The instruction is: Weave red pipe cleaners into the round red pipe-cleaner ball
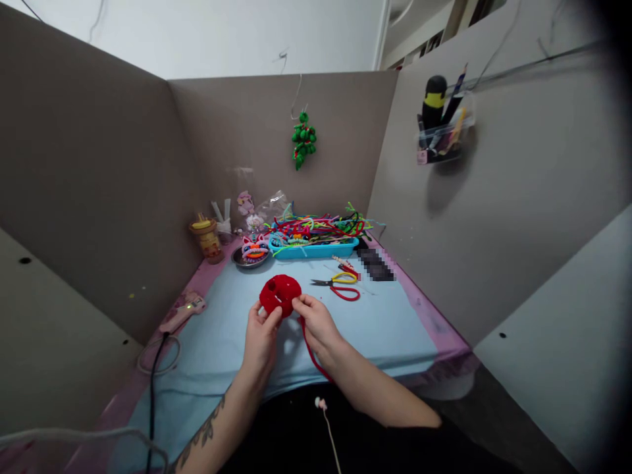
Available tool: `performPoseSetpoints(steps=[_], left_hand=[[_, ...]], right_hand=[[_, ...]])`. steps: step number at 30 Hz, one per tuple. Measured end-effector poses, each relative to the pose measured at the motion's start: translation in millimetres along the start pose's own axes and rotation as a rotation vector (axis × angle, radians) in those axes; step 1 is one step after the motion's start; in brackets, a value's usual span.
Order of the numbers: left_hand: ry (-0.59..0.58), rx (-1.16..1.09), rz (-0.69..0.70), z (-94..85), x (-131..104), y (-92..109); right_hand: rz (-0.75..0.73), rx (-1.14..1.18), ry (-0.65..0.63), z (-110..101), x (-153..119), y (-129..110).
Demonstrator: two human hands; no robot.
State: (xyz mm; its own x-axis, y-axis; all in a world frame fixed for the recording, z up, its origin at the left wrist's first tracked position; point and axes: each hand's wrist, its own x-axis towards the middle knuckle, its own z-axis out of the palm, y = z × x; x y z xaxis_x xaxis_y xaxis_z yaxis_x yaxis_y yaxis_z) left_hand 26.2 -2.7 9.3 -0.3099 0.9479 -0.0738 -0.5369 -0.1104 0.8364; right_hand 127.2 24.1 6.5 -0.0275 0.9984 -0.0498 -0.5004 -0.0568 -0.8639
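Observation:
Between my two hands is a red fuzzy ring-shaped piece (280,289), raised over the blue cloth, with a small hole near its middle. My left hand (263,332) pinches its lower left edge between thumb and fingers. The right-hand edge is gripped by my right hand (316,321). A red fuzzy cord (316,362) hangs down from it past my right wrist toward my lap. Scissors (340,284) with one yellow and one red handle lie on the cloth just beyond my right hand, their blades pointing left.
Behind stands a blue tray (316,250) heaped with colourful fuzzy stems. Left of it, a metal bowl (249,262) holds a colourful face-like ornament. A pink glue gun (182,312) with a cable lies at the left edge. Grey partitions (281,138) enclose the table.

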Motion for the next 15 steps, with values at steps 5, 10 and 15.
performPoseSetpoints(steps=[5, 10, 15], left_hand=[[0.151, 0.401, 0.401, -9.0, -1, 6], [-0.010, 0.626, 0.597, -11.8, -3, 16], [-0.056, 0.652, 0.659, -7.0, -4, 15]], right_hand=[[-0.103, -0.084, 0.050, 1, 3, 8], [-0.227, -0.221, 0.063, -1, 5, 13], [-0.251, -0.300, 0.100, -3, 5, 13]])
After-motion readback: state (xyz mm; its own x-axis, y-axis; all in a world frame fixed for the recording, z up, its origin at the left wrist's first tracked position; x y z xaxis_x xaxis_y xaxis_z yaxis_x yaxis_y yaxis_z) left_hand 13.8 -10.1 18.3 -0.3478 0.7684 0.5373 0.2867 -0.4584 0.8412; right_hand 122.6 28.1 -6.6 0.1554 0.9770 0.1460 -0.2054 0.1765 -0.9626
